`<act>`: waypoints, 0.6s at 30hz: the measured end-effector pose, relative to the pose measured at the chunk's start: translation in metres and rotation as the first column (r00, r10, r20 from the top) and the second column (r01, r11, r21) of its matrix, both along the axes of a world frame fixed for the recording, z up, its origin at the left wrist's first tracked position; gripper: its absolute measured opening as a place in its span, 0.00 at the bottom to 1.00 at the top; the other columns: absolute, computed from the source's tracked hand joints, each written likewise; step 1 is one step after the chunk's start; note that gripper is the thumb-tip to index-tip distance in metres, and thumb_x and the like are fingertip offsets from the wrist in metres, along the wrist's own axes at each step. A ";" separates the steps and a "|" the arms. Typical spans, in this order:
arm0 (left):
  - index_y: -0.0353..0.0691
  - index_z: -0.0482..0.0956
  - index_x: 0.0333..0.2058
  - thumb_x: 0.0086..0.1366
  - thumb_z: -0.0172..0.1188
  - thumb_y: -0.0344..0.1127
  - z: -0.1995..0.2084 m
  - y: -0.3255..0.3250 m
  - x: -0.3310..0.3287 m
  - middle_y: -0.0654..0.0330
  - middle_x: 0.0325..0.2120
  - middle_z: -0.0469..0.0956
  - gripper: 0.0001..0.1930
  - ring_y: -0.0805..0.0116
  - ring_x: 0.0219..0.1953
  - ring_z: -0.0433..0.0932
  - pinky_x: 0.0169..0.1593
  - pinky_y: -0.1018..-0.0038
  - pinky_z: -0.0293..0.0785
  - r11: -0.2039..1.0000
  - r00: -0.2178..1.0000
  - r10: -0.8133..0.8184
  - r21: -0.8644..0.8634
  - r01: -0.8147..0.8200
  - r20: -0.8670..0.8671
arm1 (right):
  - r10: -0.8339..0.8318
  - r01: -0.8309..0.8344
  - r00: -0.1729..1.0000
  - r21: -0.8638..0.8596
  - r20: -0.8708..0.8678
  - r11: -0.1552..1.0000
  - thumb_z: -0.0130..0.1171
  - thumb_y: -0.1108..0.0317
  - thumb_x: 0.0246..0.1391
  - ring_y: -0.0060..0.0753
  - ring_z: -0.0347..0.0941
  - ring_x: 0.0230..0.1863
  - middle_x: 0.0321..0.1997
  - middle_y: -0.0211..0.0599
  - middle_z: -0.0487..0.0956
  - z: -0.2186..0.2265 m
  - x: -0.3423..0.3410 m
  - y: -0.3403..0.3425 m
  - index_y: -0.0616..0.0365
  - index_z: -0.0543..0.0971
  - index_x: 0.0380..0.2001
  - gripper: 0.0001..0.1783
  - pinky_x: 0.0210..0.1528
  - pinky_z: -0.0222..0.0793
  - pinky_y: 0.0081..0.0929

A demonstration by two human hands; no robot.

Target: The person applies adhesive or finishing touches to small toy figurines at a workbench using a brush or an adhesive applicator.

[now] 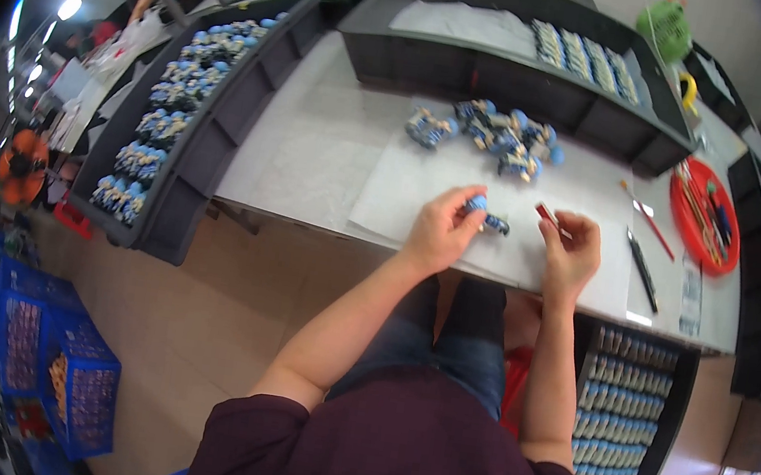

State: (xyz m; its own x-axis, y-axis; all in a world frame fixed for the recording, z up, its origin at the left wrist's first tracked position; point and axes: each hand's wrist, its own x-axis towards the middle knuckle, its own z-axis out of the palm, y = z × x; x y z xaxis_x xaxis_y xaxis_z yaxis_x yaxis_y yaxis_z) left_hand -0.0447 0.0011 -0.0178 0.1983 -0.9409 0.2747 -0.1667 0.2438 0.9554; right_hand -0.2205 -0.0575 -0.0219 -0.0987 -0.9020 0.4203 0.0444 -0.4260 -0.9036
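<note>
My left hand (441, 229) pinches a small figurine (496, 223) with a blue top and dark lower part, held tilted over the white sheet (395, 196) on the table. To its right, my right hand (573, 253) closes its fingertips on a slim dark-red stick (547, 213). The stick and the figurine are apart. Beyond both hands lies a loose pile of similar blue and cream figurines (500, 130).
A long grey tray (507, 76) with rows of figurines spans the back. Another filled grey tray (220, 144) stands left. Right are a red-handled brush (656, 226), a black pen (641, 269) and a red tool basket (676, 202). A figurine-filled tray (675, 421) sits below the table edge.
</note>
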 end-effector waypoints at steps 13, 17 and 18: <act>0.30 0.71 0.45 0.58 0.54 0.25 0.006 -0.003 -0.001 0.55 0.36 0.75 0.15 0.76 0.33 0.75 0.35 0.81 0.74 0.992 0.996 0.058 -0.114 -0.050 0.061 | 0.056 -0.056 0.998 0.017 0.000 0.998 0.61 0.83 0.42 0.20 0.70 0.32 0.39 0.38 0.73 0.005 -0.001 -0.005 0.62 0.69 0.33 0.15 0.36 0.69 0.17; 0.30 0.71 0.45 0.58 0.54 0.25 0.008 0.001 0.000 0.55 0.36 0.75 0.15 0.75 0.32 0.76 0.35 0.80 0.74 0.992 0.997 0.053 -0.122 -0.045 0.062 | 0.059 -0.059 0.998 0.037 -0.001 0.998 0.61 0.83 0.42 0.20 0.69 0.33 0.40 0.40 0.73 0.006 0.000 -0.002 0.62 0.69 0.33 0.15 0.37 0.69 0.17; 0.31 0.71 0.45 0.58 0.54 0.25 0.007 0.005 -0.001 0.56 0.36 0.75 0.15 0.75 0.32 0.76 0.34 0.80 0.74 0.991 0.997 0.049 -0.126 -0.042 0.058 | 0.071 -0.071 0.997 0.040 0.004 0.997 0.61 0.83 0.43 0.20 0.69 0.34 0.40 0.39 0.74 0.003 -0.002 0.002 0.62 0.69 0.34 0.15 0.38 0.69 0.17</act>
State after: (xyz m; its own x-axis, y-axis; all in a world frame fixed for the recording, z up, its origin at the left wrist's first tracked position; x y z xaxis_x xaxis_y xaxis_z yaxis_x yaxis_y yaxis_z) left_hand -0.0457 0.0065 -0.0109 0.2193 -0.8891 0.4018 -0.2375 0.3508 0.9058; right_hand -0.2224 -0.0555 -0.0187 -0.0345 -0.9230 0.3832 0.0753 -0.3848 -0.9199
